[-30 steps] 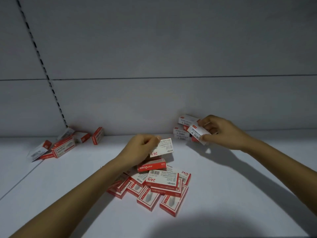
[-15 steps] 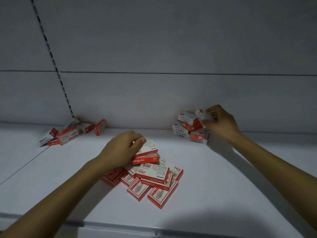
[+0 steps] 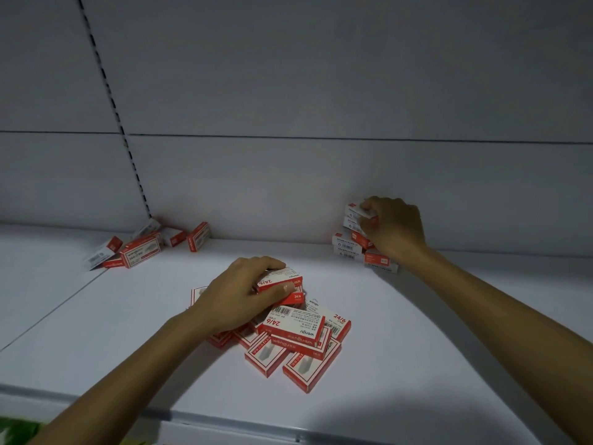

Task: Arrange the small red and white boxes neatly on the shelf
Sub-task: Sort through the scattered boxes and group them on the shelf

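left hand (image 3: 244,293) — fingers clamped on loose box (image 3: 283,279), right hand (image 3: 396,228) — fingers pinching stack-top box (image 3: 353,209)

A pale grey back panel (image 3: 321,75) rises behind the rear edge of the shelf (image 3: 417,364), plain and dimly lit. A thin horizontal seam (image 3: 353,138) crosses the panel about halfway up. Toward the left, a slotted upright (image 3: 109,91), seen as a dark dashed line, slants down from the top of the view to the shelf's rear edge. Below the shelf's front edge, near its left end, lies a blurred green patch (image 3: 16,428), too unclear to identify.
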The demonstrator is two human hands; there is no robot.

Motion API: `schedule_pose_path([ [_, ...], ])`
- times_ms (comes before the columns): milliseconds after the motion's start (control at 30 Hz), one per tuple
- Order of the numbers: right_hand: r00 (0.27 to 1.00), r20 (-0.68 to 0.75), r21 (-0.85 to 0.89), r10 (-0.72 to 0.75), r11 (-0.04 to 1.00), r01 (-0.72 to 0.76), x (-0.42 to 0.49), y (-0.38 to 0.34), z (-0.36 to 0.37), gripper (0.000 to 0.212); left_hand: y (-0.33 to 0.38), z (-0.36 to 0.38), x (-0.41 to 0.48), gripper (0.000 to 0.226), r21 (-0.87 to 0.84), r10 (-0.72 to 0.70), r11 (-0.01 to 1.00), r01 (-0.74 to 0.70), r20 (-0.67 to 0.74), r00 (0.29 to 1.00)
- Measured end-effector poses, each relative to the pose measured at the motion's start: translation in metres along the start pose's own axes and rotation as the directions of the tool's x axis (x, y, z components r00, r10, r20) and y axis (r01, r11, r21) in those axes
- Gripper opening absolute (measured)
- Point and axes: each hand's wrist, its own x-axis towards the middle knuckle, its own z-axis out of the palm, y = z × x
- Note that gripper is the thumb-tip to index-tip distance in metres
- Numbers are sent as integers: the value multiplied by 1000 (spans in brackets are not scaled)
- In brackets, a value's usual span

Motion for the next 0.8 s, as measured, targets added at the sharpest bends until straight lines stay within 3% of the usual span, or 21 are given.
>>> schedule_pose_path([
  [100,947,-163,-121,-277,958,260,-15,-15,1,21,-1,1,0,70,12,5,1000,-5,-1,1000],
  [167,932,-124,-160,-340,934,319,-30,-25,10,18,0,1,0,71,18,6,1000,-6,1,1000],
  [333,950,112,-396,-291,864,311,-47,-17,43,21,0,3,-4,58,24,-5,1000,5,-13,1000],
  [633,952,117,-456,-282,836,304,-45,-23,42,15,0,-5,-5,44,4,-7,1000,7,30,1000],
  [800,960,158,-471,-231,837,279,-37,-28,42,34,-4,-11,-3,50,48,25,998,-29,73,997],
])
